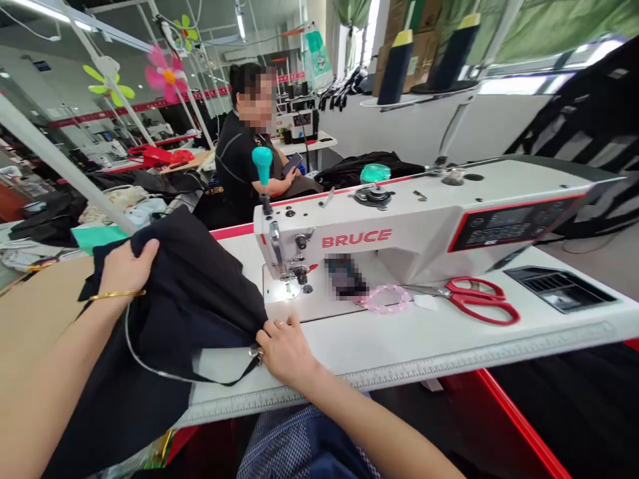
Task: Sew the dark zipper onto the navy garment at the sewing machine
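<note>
A dark fabric garment (200,286) spreads over the left of the sewing table and hangs past its front edge. My left hand (127,269) grips its upper left part, thumb on top of the cloth. Close to the needle area, my right hand (287,349) pinches the garment's right corner. A thin silvery-edged strip (164,372) loops from the cloth toward a small metal piece (255,352) at my right fingers; its exact kind is unclear. The white sewing machine (357,238) stands just behind my right hand, its lamp lit. No cloth lies under the presser foot.
Red-handled scissors (482,299) and a pink bead bracelet (387,299) lie right of the needle. A ruler strip (449,364) runs along the front edge. Behind the machine sits a person (239,153) holding a phone. Thread cones (397,70) stand at the back right.
</note>
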`<state>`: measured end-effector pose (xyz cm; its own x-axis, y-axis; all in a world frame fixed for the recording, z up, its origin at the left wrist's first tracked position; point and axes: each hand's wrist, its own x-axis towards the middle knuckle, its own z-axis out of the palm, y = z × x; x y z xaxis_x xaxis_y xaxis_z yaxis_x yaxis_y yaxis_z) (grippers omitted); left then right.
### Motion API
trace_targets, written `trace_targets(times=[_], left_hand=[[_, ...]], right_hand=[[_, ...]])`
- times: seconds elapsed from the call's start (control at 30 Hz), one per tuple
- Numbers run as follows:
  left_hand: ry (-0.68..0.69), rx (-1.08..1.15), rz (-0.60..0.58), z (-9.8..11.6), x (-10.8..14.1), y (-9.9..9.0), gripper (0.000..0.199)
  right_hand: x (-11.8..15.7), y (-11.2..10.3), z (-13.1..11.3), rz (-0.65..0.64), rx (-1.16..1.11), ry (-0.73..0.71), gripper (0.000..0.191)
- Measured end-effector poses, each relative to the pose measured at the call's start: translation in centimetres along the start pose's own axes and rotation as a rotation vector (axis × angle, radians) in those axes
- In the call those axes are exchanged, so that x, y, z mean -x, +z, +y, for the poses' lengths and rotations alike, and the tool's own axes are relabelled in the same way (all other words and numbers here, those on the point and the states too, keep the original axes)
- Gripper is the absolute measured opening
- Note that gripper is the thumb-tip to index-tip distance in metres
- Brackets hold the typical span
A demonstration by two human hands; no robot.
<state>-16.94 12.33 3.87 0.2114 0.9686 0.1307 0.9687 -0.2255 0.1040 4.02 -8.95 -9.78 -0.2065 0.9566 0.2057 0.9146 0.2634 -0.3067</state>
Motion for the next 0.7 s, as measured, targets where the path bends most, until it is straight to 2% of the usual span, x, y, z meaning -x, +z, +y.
trace_targets(times=[0.03,0.1,0.2,0.27,0.33,0.43,0.53,0.6,0.7], left_hand=[[-0.037,0.016,0.005,-1.3,0.8,0.7,0.083],[-0.092,0.047,-0.02,-3.2,2.7,3.6,0.076],[-0.129,0.115,-0.07,-4.7,5.4,8.5,0.066],[-0.159,0.157,-0.044,-5.3,6.5,10.4,0.068],[-0.175,0.209,-0.021,-5.9,6.8,11.1,0.067],[-0.159,0.315,0.0,-6.6,6.8,11.0,0.062],[-0.128,0.439,0.064,-7.1,6.6,11.2,0.061],[-0.111,0.51,0.122,-7.2,5.9,11.7,0.061],[-0.064,0.583,0.186,-6.8,3.9,11.7,0.056]], right_hand=[[0.7,0.0,-0.4,-0.011,-0.002,-0.022,0.011],[2.4,0.1,-1.6,-0.069,-0.023,-0.089,0.01],[3.9,0.1,-2.7,-0.196,-0.12,-0.166,0.01],[3.4,0.1,-2.6,-0.181,-0.257,-0.121,0.014],[1.8,0.1,-1.9,-0.061,-0.491,0.009,0.021],[-1.1,0.5,-1.0,0.1,-1.002,0.315,0.03],[-3.1,1.1,-1.5,0.078,-1.57,0.627,0.036],[-4.3,1.6,-2.6,-0.001,-1.837,0.751,0.036],[-6.8,1.0,-4.6,-0.078,-1.858,0.838,0.035]])
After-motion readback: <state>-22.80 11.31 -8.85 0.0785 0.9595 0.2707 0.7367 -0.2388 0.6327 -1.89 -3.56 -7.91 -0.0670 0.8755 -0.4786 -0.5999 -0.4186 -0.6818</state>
